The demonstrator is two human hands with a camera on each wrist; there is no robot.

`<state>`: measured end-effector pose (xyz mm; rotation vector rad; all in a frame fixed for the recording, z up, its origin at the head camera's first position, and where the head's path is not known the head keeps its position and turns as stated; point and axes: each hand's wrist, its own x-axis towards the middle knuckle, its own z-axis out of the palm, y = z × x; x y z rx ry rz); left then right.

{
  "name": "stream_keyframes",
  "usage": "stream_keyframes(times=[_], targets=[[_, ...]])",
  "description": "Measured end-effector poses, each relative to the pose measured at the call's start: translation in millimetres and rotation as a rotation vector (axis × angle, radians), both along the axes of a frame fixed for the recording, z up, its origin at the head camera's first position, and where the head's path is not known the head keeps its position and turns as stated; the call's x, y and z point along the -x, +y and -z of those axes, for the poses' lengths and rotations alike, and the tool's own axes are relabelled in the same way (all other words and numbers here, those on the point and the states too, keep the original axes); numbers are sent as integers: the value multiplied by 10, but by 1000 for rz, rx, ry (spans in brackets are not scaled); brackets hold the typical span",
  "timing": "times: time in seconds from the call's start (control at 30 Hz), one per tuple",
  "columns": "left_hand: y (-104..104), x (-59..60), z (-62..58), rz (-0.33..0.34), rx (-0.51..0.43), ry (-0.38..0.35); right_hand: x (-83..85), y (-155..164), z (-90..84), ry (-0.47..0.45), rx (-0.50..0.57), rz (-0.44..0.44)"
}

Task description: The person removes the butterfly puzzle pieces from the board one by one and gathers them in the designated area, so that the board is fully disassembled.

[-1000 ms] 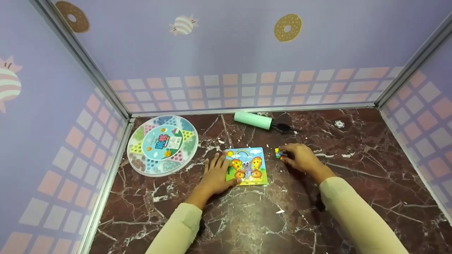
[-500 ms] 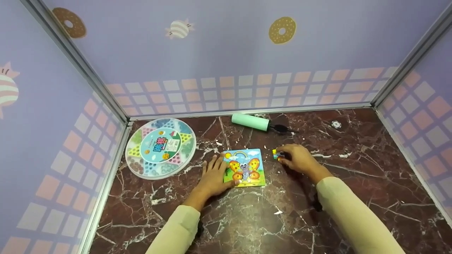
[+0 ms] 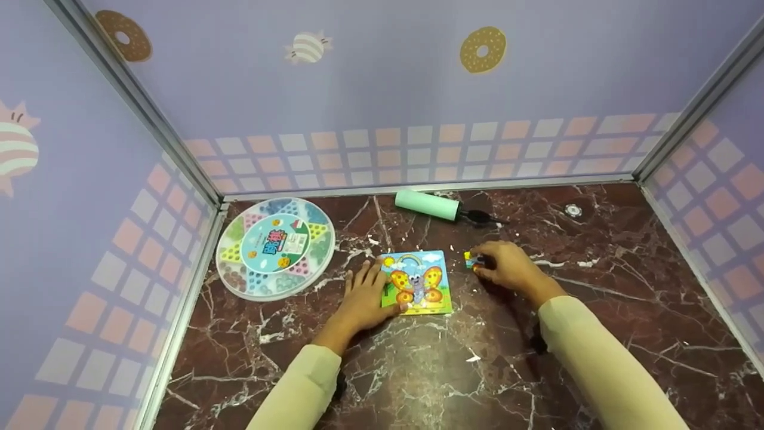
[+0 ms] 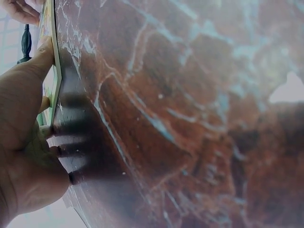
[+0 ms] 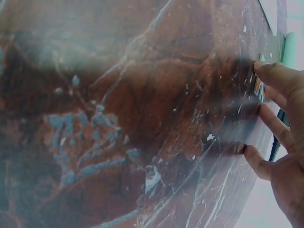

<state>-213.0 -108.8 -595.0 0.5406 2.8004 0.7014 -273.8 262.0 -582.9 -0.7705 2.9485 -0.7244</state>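
A square picture puzzle (image 3: 419,282) with an orange butterfly and a rainbow lies flat on the dark marble surface. My left hand (image 3: 361,300) rests at its left side, fingers stretched out and the thumb on its lower edge. The left wrist view shows that thumb over the puzzle's edge (image 4: 57,71). To the right of the puzzle, my right hand (image 3: 507,266) pinches a small colourful puzzle piece (image 3: 469,260) between thumb and fingers. In the right wrist view, the piece (image 5: 259,89) is low at the surface, partly hidden by the fingers.
A round Chinese checkers set (image 3: 276,249) lies at the back left. Behind the puzzle is a mint-green hand pump (image 3: 427,204) with a black end. A small round black-and-white chip (image 3: 573,210) lies at the back right. Purple patterned walls (image 3: 394,89) enclose the marble surface.
The view has shifted slightly. Both hands, the puzzle and the pinched piece stay in nearly the same places.
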Motion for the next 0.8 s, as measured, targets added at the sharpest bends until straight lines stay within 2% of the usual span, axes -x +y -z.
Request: stream_keyframes(times=[0.27, 0.53, 0.8], targets=[[2, 3, 23, -7, 8, -5, 28, -6, -33, -10, 1, -27], [18, 9, 23, -4, 25, 14, 6, -49, -44, 46, -3, -52], [23, 9, 2, -6, 34, 11, 1, -286, -130, 28, -31, -25]])
